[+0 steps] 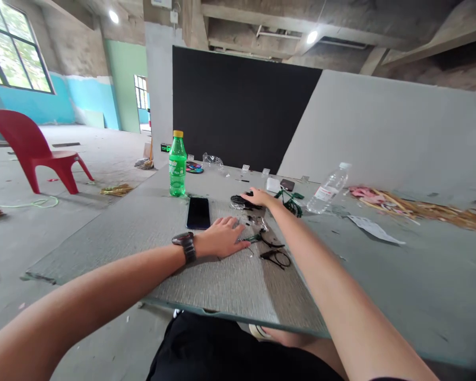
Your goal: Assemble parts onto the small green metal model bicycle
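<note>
My left hand (223, 237) lies flat on the grey table (115, 238), fingers stretched out toward several small black and green parts (272, 248). It has a dark watch (186, 246) at the wrist and holds nothing. My right hand (257, 198) reaches further across and rests on a small black wheel-like part (238, 202); its fingers curl down over it. A small green bicycle model (291, 201) stands just right of that hand. A black phone (198, 212) lies left of my left hand.
A green soda bottle (177, 165) stands behind the phone. An empty clear bottle (328, 188) lies on its side at right, near a white paper scrap (375, 228) and straw-like litter (428, 209). A red chair (35, 148) stands on the floor at left.
</note>
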The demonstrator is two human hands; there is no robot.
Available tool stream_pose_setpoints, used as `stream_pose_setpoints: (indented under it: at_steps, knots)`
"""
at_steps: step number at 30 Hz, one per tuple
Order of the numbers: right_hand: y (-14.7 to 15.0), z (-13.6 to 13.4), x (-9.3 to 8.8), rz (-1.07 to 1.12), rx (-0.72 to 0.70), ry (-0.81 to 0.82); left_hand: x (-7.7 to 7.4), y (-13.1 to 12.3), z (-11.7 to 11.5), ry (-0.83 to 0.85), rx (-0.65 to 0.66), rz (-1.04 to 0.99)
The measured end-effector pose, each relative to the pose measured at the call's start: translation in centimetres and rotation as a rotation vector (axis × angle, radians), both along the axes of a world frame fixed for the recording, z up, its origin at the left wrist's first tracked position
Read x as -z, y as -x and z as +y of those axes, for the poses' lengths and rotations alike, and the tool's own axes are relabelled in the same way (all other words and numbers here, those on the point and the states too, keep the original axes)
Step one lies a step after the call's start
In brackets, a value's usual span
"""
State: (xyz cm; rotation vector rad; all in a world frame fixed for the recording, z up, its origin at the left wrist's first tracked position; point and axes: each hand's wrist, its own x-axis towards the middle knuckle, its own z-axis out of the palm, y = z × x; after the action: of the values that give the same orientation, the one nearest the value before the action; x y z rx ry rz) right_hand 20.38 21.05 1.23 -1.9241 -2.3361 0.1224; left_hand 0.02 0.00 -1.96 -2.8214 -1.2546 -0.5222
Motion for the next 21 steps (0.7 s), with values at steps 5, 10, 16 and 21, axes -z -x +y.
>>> stream_pose_setpoints:
  at_steps: [5, 10, 16, 21]
  knots:
    - [0.5, -0.3, 0.2, 0.003, -0.11, 0.024, -0.2, -0.2, -0.3, -0.025, -0.023, 0.012]
    - [0.4, -3.8, -0.1, 0.007, -0.263, 0.042, -0.3, -0.2, -0.1, -0.037, -0.062, -0.078]
    - [-0.8, -8.4, -0.9, 0.06, -0.459, 0.083, 0.0, -0.4, 0.2, -0.056, -0.116, -0.097]
    - [-1.3, -8.8, -1.9, 0.193, -0.468, 0.048, 0.1, -0.4, -0.1, 0.019, -0.122, -0.057]
